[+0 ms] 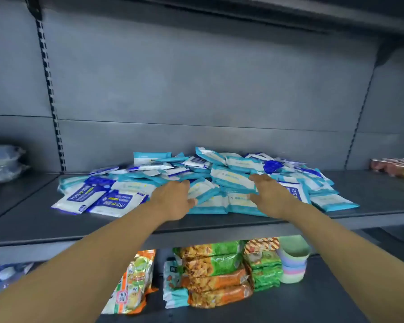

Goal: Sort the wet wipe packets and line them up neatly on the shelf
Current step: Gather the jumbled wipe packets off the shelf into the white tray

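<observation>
Packets of wet wipes (203, 180) lie in a loose, overlapping heap across the middle of the grey shelf (371, 201), teal-edged ones mostly in the middle and right, dark-blue-labelled ones (98, 199) spilling to the near left. Both hands reach into the near side of the heap: the left hand (173, 199) rests on a teal packet (203, 191), its thumb at the near edge and its fingers over the top, seemingly starting to pinch it; the right hand (266, 194) lies spread, fingers fairly straight, on the teal packets just beside it, gripping nothing that I can see. These packs look light, soft and pillowy, with glossy film that probably slides easily, so a stack may slump or fan out. Taking hold across the flat faces, thumb under and fingers over, should serve better than pulling at the thin sealed ends.
</observation>
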Available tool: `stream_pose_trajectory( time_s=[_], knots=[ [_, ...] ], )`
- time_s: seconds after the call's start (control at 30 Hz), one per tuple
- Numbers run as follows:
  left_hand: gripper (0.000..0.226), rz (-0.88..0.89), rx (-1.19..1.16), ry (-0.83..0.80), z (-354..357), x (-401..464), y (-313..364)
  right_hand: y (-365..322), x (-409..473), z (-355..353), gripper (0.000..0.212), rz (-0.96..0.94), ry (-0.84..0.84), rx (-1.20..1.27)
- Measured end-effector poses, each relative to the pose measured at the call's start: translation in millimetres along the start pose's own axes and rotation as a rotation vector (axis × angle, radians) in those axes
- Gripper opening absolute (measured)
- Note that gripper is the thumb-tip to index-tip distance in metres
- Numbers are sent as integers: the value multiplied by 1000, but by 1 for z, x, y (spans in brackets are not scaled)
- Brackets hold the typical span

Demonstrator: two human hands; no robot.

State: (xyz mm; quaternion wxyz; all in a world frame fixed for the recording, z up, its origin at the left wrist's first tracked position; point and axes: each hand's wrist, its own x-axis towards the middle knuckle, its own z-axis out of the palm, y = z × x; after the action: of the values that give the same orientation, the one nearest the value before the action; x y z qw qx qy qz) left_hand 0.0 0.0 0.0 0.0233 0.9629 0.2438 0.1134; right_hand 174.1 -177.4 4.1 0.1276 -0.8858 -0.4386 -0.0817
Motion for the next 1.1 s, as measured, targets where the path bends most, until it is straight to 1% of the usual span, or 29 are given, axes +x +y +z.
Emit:
stream_pose_trajectory(
  time_s=[0.13, 0.27, 0.4, 0.53, 0.63, 0.7, 0.73, 0.8, 0.9, 0.93, 0.97, 1.0, 1.03, 1.1],
  knots=[
    [56, -44, 2, -50, 13, 30, 1, 8, 26, 4, 57, 46, -7, 16],
    [68, -115, -57, -109, 18, 48, 1, 8, 57, 10, 57, 34, 19, 73],
    [80, -164, -93, -144, 12, 65, -3, 12, 87, 22, 62, 13, -47, 90],
    [86, -172, -65, -140, 7, 69, 2, 16, 106, 27, 68, 30, -95, 108],
    [86, -150, -92, -121, 5, 69, 7, 16, 113, 23, 76, 33, -117, 113],
    [86, -138, -94, -118, 2, 68, 10, 14, 117, 20, 74, 18, -129, 119],
    [85, -134, -102, -111, 2, 68, 9, 13, 118, 18, 67, 0, -120, 119],
    [78, -127, -145, -79, -1, 66, 7, 9, 118, 14, 52, -42, -40, 75],
    [65, -98, -196, -43, -11, 61, 3, 7, 112, 0, 48, -56, 143, 6],
    [56, -85, -211, -54, -15, 59, 1, 8, 108, -6, 44, -57, 194, 42],
    [42, -68, -244, -88, -18, 56, -2, 10, 104, -14, 39, -59, 221, 100],
    [29, -49, -291, -143, -20, 53, -4, 13, 98, -20, 35, -58, 205, 159],
    [21, -29, -336, -203, -21, 50, -6, 17, 91, -26, 30, -57, 150, 209],
    [18, 12, -346, -281, -18, 47, -6, 25, 76, -31, 32, -52, -50, 266]
  ],
)
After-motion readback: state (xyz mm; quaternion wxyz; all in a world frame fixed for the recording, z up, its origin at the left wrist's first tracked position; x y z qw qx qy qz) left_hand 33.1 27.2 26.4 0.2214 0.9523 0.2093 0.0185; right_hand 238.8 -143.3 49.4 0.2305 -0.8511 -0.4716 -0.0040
